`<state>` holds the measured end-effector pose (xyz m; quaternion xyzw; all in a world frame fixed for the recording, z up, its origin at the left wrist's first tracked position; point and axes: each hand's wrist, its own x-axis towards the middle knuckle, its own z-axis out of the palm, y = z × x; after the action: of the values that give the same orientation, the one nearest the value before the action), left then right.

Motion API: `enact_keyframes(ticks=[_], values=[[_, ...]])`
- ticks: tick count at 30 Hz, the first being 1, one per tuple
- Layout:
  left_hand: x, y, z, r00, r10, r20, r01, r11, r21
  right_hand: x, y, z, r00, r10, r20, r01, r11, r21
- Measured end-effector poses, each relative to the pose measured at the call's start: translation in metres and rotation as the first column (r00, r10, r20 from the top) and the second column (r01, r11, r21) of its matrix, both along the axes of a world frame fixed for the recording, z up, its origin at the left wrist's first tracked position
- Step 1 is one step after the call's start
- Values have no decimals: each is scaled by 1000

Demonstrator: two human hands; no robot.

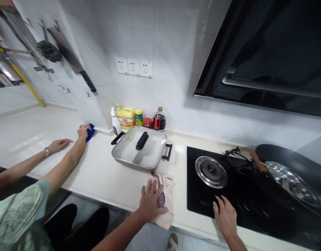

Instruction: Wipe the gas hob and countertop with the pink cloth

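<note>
My left hand point(151, 201) lies flat with spread fingers on a pale pink cloth point(167, 195) that has a purple pattern. The cloth reaches over the counter's front edge. Resting at the front of the black gas stove point(199, 201), my right hand point(225, 217) has its fingers stretched out and holds nothing. Just beyond the cloth stands a square electric pan point(138, 169) with black side handles, under a glass lid point(155, 146) with a black knob.
To the left, a co-worker's hand point(83, 131) presses a blue cloth point(90, 133) on the counter. Bottles point(126, 116) line the back wall. At right are a wok point(278, 153) and a shiny metal lid point(291, 181). A cleaver point(68, 50) hangs at left; a range hood point(267, 52) overhangs the stove.
</note>
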<state>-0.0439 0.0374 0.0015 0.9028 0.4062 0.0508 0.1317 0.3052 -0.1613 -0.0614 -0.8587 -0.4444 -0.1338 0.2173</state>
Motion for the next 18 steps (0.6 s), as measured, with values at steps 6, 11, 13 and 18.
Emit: enact_keyframes(ticks=[6,11,13,18], values=[[37,-10,-14,993,121,13,-121,993,3,6,-28,-33,996,-28,81,33,998,-62],[91,16,-18,993,70,92,-76,995,61,1,-22,-33,995,-31,91,37,997,-61],[121,39,-11,988,105,118,-114,990,77,2,-23,-33,994,-39,100,46,997,-64],[200,105,9,960,195,200,-194,981,-23,4,-29,-36,992,-33,124,49,990,-130]])
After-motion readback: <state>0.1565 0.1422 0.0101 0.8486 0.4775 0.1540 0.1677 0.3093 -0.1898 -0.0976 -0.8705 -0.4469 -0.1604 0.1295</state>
